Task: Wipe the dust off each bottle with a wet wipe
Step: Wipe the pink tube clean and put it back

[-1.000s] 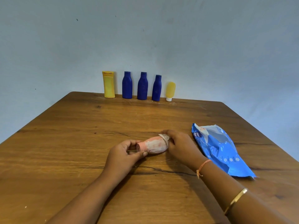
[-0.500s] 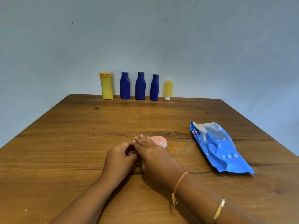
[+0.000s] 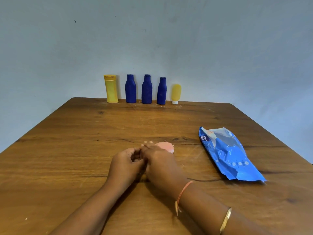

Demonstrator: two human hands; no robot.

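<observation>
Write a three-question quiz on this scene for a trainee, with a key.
1. How many dark blue plastic bottles stand along the far edge of the wooden table?
2. True or false: the blue foil wet-wipe pack lies flat to the right of the pale pink plastic bottle.
3. Which hand lies over the pink bottle? A. left B. right C. neither

Key: 1. three; 2. true; 3. B, the right hand.
</observation>
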